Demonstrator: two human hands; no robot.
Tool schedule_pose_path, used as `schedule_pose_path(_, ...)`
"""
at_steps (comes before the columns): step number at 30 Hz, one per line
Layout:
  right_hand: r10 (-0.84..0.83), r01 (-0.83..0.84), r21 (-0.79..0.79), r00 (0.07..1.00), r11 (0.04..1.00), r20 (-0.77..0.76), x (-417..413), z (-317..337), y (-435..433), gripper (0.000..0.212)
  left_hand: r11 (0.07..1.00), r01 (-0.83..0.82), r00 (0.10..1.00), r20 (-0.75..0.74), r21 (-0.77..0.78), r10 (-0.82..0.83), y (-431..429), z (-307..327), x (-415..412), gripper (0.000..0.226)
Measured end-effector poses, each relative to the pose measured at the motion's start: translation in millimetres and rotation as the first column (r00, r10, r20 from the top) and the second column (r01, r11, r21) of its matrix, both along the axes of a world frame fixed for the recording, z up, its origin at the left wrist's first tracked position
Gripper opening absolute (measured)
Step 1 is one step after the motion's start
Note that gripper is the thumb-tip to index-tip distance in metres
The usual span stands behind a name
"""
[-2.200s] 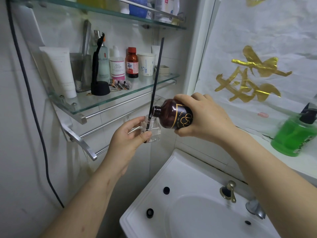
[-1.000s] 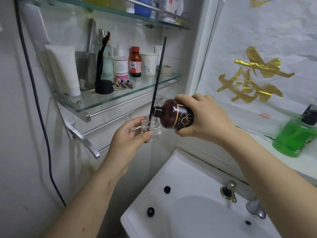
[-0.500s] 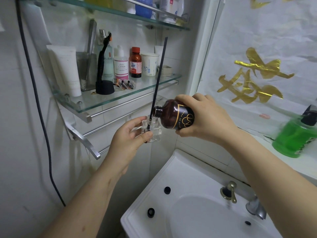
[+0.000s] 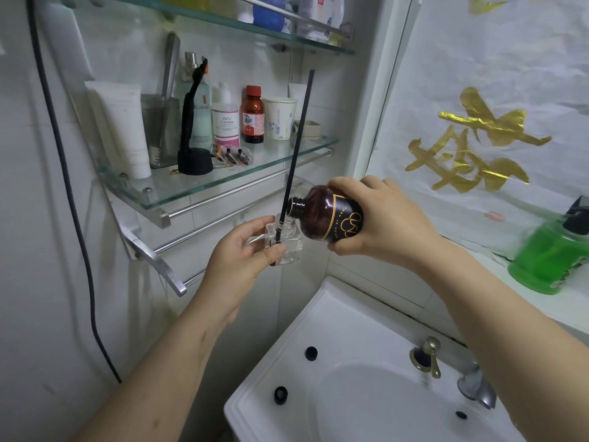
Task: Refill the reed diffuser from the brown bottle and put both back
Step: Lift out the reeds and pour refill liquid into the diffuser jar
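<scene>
My left hand [image 4: 242, 253] grips a small clear glass reed diffuser [image 4: 288, 244] above the left corner of the sink. A single black reed [image 4: 298, 148] sticks up from its neck and leans right. My right hand [image 4: 382, 221] holds the brown bottle [image 4: 328, 215] with a gold logo, tipped on its side. Its open mouth sits just above the diffuser's neck, beside the reed. Any liquid stream is too fine to make out.
A glass shelf [image 4: 197, 186] at the left carries a white tube, razor, bottles and a paper cup; towel rails run below it. The white sink [image 4: 366, 378] lies underneath, with two black caps [image 4: 280, 394] on its rim and a tap at the right. A green bottle [image 4: 551, 253] stands on the right ledge.
Both hands keep the same pose, brown bottle tipped at the diffuser's neck. Only the view has shifted slightly.
</scene>
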State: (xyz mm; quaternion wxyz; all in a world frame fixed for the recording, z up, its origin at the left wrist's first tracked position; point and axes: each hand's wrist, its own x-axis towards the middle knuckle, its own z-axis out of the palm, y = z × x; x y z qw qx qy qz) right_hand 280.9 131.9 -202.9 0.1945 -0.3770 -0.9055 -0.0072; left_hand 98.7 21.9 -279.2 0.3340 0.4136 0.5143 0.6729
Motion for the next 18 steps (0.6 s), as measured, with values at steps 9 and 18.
schedule_pose_path(9,0.004,-0.004,0.011,1.000,1.000,0.005,-0.6,1.0,1.9,0.083,1.000,-0.002,1.000,0.000,-0.001,0.002,2.5,-1.8,-0.8,0.045)
schedule_pose_path(18,0.005,-0.005,-0.004,1.000,1.000,-0.010,0.6,-2.3,2.4,0.085,1.000,0.004,1.000,-0.010,0.003,-0.004,2.3,-2.9,-0.8,0.045)
